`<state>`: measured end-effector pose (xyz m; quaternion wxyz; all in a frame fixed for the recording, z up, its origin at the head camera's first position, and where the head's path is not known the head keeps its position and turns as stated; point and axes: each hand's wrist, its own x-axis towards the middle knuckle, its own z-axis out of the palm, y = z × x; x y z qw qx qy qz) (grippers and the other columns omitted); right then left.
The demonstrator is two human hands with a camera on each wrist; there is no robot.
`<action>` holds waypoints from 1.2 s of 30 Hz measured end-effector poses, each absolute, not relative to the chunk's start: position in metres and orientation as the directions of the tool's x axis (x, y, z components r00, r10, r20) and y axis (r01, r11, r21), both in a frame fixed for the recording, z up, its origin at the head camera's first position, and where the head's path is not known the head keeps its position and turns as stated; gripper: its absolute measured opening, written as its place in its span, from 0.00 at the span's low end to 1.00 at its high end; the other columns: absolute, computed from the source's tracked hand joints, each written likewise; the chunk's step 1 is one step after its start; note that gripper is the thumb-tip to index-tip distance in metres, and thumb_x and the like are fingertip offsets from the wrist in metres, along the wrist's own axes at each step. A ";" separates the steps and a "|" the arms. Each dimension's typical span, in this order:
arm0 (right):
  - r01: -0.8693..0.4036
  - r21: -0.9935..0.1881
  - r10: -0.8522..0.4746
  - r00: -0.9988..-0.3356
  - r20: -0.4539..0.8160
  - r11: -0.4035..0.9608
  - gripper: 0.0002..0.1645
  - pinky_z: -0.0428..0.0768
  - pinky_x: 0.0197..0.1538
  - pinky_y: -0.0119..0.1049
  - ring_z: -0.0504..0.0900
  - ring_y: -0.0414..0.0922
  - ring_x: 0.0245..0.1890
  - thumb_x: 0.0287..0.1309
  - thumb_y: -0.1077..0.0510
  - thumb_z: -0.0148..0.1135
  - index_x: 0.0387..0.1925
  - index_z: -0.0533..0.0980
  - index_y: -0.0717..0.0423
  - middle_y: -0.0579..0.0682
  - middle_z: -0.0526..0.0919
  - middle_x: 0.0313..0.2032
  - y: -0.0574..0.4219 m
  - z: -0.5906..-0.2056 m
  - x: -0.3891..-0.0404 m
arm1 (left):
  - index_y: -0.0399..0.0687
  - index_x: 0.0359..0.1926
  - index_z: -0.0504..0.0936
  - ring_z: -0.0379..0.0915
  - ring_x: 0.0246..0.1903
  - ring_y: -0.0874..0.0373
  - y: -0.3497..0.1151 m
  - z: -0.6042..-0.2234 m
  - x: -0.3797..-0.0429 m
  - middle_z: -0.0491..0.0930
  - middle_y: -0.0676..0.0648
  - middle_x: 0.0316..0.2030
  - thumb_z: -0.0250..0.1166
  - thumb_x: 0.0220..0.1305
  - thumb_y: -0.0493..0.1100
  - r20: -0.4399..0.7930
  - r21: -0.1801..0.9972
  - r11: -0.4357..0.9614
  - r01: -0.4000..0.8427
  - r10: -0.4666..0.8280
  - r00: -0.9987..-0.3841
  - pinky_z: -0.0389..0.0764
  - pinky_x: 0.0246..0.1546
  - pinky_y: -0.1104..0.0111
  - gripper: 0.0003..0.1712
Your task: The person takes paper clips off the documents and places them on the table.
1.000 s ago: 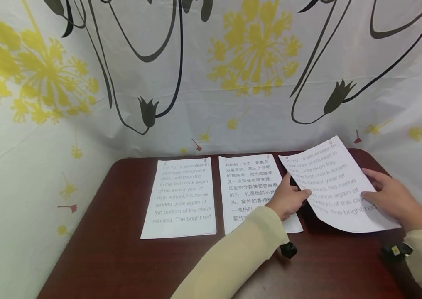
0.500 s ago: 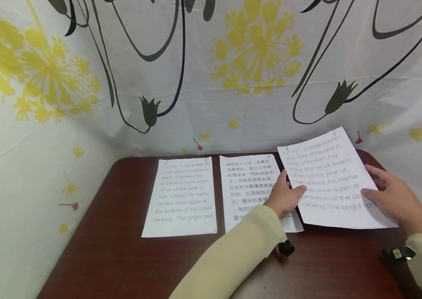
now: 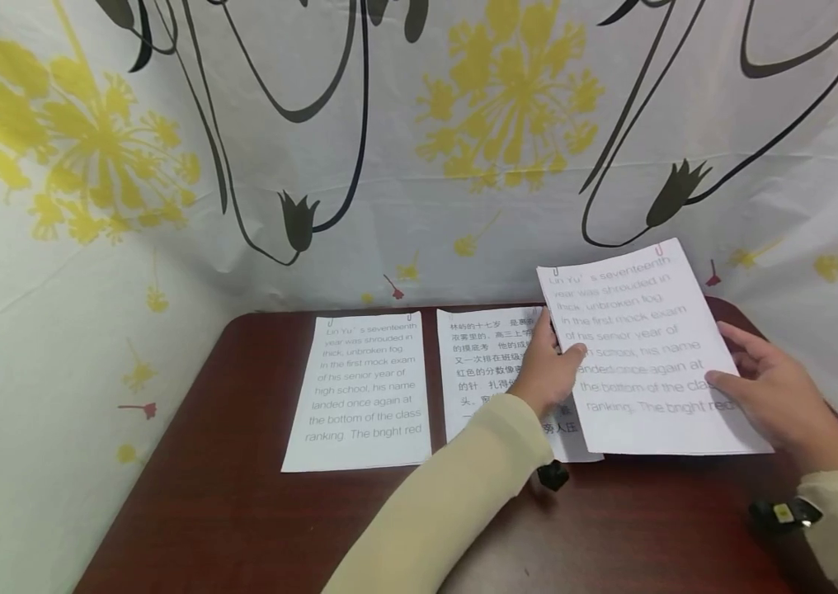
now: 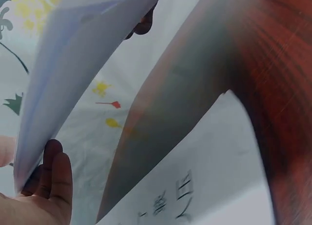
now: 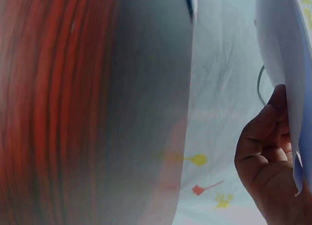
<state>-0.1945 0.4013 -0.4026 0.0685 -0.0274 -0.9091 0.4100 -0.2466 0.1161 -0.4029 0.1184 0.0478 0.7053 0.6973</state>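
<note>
Clipped English printout (image 3: 642, 346) is up off the desk (image 3: 256, 511); two others lie flat.
Left hand (image 3: 547, 370) and right hand (image 3: 775, 392) pinch its side edges near the far right corner, not yet set down; the left hand partly hides the Chinese printout (image 3: 474, 351), lying beside a second English printout (image 3: 361, 388) along the far edge.

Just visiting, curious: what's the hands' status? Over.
Left hand, right hand: gripping raised English page, one per side. Chinese page partly hidden. No obstruction visible.

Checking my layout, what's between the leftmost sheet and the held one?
The Chinese-text sheet, with the left hand partly covering it, in the head view.
</note>
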 end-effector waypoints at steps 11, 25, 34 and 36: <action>0.010 -0.761 0.148 -0.982 0.114 0.649 0.50 0.85 0.29 0.38 0.85 0.38 0.32 0.73 0.54 0.66 0.86 0.50 0.43 0.41 0.79 0.44 0.373 -0.397 -0.186 | 0.81 0.84 0.37 0.85 0.40 0.64 0.093 -0.394 -0.261 0.76 0.53 0.65 0.58 0.79 0.44 -0.012 1.000 -0.015 -0.017 0.241 -0.970 0.87 0.46 0.67 0.49; -0.052 -0.839 0.110 -0.985 0.132 0.542 0.49 0.88 0.31 0.38 0.88 0.36 0.34 0.73 0.58 0.65 0.85 0.51 0.39 0.29 0.80 0.43 0.340 -0.389 -0.178 | 0.91 0.80 0.31 0.82 0.46 0.64 0.060 -0.370 -0.272 0.63 0.55 0.77 0.59 0.80 0.46 0.082 0.996 0.026 0.088 0.188 -0.979 0.76 0.69 0.56 0.53; -0.187 -0.882 0.062 -0.970 0.236 0.433 0.50 0.87 0.29 0.34 0.87 0.34 0.34 0.69 0.68 0.65 0.84 0.55 0.45 0.31 0.83 0.44 0.323 -0.386 -0.171 | 0.97 0.77 0.29 0.81 0.49 0.62 0.039 -0.356 -0.271 0.67 0.53 0.72 0.59 0.79 0.41 0.153 0.988 -0.016 0.153 0.163 -0.975 0.71 0.72 0.54 0.56; -0.210 -0.880 0.045 -0.966 0.253 0.426 0.49 0.88 0.29 0.34 0.88 0.34 0.34 0.69 0.69 0.65 0.84 0.55 0.44 0.32 0.83 0.45 0.319 -0.385 -0.170 | 0.98 0.77 0.30 0.81 0.49 0.62 0.034 -0.354 -0.271 0.67 0.53 0.72 0.58 0.79 0.41 0.163 0.987 -0.022 0.161 0.155 -0.974 0.73 0.71 0.54 0.56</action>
